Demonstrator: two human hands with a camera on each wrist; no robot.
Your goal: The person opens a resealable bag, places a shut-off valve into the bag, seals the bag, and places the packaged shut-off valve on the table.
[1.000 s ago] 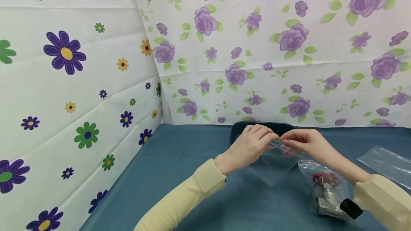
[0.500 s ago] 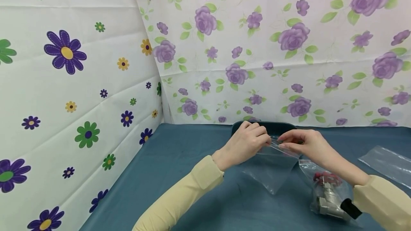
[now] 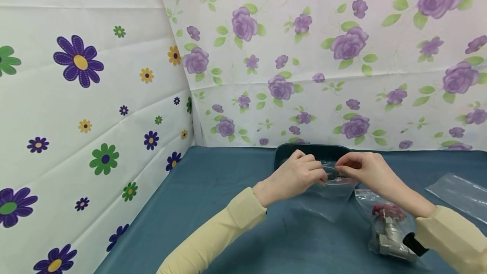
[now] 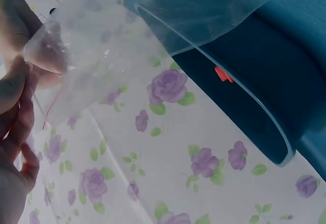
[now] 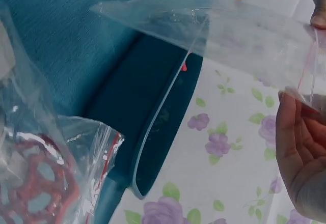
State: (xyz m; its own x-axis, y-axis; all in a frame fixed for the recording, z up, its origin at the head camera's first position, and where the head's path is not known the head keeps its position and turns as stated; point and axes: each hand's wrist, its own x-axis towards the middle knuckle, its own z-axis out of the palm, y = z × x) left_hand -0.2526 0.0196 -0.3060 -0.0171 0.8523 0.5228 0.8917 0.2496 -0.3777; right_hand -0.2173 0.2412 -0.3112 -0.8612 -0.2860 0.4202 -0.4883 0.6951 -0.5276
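Note:
A clear zip-top plastic bag [image 3: 323,202] hangs between my two hands, its mouth spread apart at the top. My left hand [image 3: 293,179] grips the left side of the mouth with curled fingers. On the other side, my right hand [image 3: 370,174] pinches the rim between thumb and fingertips. The bag's body [image 5: 239,35] looks flat, and a red line runs along its mouth. Behind the hands stands a dark teal bin [image 3: 283,152], partly hidden by them. Inside it a small red piece [image 4: 222,74] shows in the left wrist view.
Below my right forearm lies a zip-top bag holding a metal valve [image 3: 389,236] with a red handwheel [image 5: 43,175]. Farther right is a flat clear bag [image 3: 460,198]. Flowered cloth [image 3: 281,54] hangs behind the blue table covering [image 3: 228,172]. A black band [image 3: 414,243] is at the right cuff.
The bag's mouth has gone from a narrow line to a wider gap. My left hand dipped slightly left, then came back a little; the right hand stays at the rim.

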